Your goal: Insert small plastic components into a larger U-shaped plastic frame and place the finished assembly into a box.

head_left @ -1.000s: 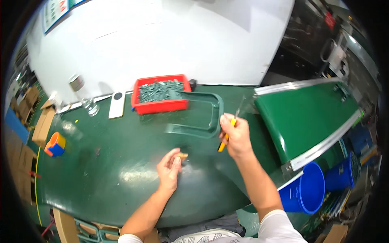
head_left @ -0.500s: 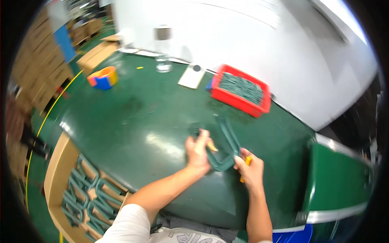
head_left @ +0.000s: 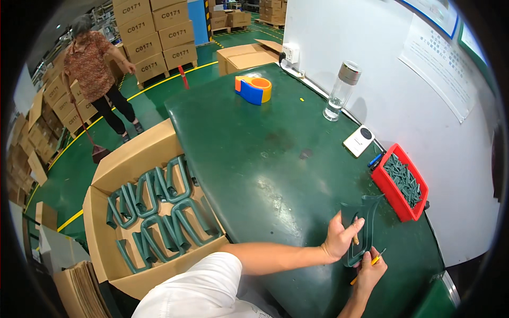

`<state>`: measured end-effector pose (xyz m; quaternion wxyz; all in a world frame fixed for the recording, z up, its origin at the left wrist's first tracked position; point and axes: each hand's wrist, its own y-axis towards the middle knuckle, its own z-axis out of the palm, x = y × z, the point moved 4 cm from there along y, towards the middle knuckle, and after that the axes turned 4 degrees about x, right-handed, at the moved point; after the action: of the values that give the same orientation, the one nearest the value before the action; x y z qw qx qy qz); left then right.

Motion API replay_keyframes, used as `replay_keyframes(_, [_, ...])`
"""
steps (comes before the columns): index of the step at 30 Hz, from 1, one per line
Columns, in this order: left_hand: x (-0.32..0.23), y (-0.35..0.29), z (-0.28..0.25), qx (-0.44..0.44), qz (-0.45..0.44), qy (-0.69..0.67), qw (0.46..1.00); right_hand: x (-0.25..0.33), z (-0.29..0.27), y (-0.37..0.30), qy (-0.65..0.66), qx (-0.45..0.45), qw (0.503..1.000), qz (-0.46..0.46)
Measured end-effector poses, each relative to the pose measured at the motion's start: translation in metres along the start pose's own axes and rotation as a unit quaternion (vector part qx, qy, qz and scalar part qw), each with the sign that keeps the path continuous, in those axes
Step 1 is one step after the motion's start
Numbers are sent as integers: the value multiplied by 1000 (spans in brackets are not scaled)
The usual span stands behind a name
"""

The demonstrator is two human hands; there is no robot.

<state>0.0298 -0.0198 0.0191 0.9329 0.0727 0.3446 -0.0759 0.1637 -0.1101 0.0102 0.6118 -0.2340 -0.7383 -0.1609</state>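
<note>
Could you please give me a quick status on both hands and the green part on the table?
Left hand grips the green U-shaped frame, a small brown piece in its fingers. Right hand holds a yellow tool beside the frame. Red bin close behind.

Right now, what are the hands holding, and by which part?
Left hand grips the green U-shaped plastic part at its lower left arm; right hand holds a yellow-handled tool by its handle.

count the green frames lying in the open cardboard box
About 7 green frames in the cardboard box left of the table, overlapping; more may be hidden. Another is held by the left hand.
</note>
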Motion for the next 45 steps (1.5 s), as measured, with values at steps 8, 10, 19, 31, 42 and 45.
replay_keyframes(8, [-6,-8,9,54,52,43,996,-6,7,7,43,-20,997,56])
replay_keyframes(10, [-11,-9,13,58,86,74,992,-8,9,9,36,-19,997,68])
replay_keyframes(19, [-13,-13,15,112,184,200,956,-19,9,19,111,-5,992,53])
replay_keyframes(31, [-18,-29,20,274,339,267,859,-13,4,10,153,-14,986,65])
replay_keyframes(42, [-5,-5,2,173,253,324,895,-30,25,-13,84,46,980,175])
replay_keyframes(45, [-4,15,-14,55,139,256,955,4,27,-24,146,-41,986,63])
